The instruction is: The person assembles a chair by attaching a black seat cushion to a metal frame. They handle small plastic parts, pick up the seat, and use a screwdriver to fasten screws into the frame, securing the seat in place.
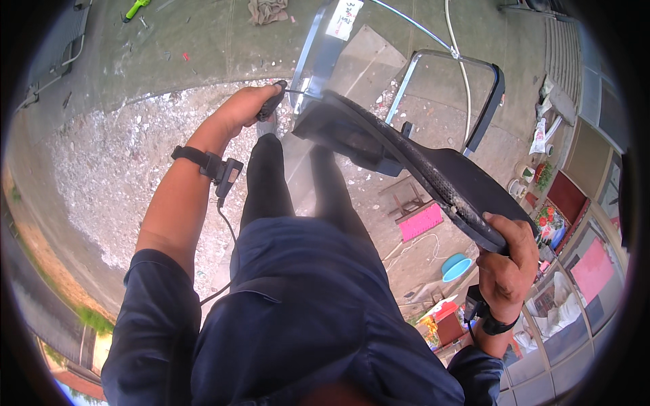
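My left hand (245,108) is closed round the black handle of a tool (272,103). Its thin dark shaft points right, toward the near side of a chair; it looks like a screwdriver, but the tip is hard to make out. A black curved chair part (474,183), with a mesh-like edge, slants across the right half of the view. At its lower right end my right hand (509,264) grips the rim, fingers over the edge. Beyond it rises the chair's metal tube frame (406,84) with a black armrest (486,111).
White chips and debris (135,169) litter the ground to the left. A pale hose (467,88) runs past the frame. Toward the right are a small pink-topped stool (421,222), a blue basin (456,267) and potted plants (544,174). A cloth (268,10) lies far ahead.
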A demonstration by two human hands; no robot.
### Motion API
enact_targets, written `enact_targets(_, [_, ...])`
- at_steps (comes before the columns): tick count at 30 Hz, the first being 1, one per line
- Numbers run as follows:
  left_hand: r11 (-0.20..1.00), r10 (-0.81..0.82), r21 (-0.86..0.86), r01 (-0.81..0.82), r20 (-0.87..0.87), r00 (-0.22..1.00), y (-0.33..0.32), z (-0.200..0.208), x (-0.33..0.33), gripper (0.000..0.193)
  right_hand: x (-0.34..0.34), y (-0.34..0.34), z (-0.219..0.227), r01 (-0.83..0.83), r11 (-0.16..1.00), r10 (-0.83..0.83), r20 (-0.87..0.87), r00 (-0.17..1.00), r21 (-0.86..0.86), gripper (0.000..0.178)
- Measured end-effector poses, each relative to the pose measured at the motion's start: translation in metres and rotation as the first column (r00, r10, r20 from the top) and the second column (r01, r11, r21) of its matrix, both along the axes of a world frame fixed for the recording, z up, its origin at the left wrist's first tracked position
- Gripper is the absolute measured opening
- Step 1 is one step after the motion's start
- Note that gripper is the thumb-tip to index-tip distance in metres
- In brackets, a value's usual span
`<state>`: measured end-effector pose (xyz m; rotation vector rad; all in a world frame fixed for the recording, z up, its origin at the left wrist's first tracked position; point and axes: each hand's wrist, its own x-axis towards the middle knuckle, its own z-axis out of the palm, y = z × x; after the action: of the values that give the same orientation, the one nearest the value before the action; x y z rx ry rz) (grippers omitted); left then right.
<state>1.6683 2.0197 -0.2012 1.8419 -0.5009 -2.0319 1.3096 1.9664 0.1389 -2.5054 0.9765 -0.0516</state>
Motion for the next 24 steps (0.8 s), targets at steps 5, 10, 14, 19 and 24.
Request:
enact_targets(5, [0.998, 0.028, 0.053, -0.024, -0.069, 0.997, -0.009, 0.003, 0.007, 0.039, -0.01, 0.001, -0.004, 0.153, 0.978, -0.168, 0.106, 0.98, 0.138, 0.039])
enact_targets(10, [0.998, 0.002, 0.064, 0.001, -0.044, 0.999, -0.013, 0.003, 0.005, 0.038, -0.009, -0.005, -0.001, 0.121, 0.983, -0.128, 0.038, 0.991, 0.14, 0.042])
enact_targets(14, [0.997, -0.057, 0.054, 0.06, -0.055, 0.997, -0.017, 0.007, 0.007, 0.037, -0.01, -0.008, -0.001, 0.128, 0.979, -0.139, 0.057, 0.989, 0.159, 0.042])
enact_targets(19, [0.948, -0.292, -0.114, 0.298, 0.066, 0.954, -0.015, 0.002, 0.011, 0.04, -0.008, -0.008, -0.002, 0.151, 0.975, -0.165, 0.072, 0.984, 0.165, 0.042])
enact_targets(24, [0.98, -0.199, -0.03, 0.197, -0.116, 0.973, -0.014, 0.003, 0.015, 0.039, -0.007, -0.008, -0.002, 0.194, 0.965, -0.211, 0.084, 0.974, 0.175, 0.041])
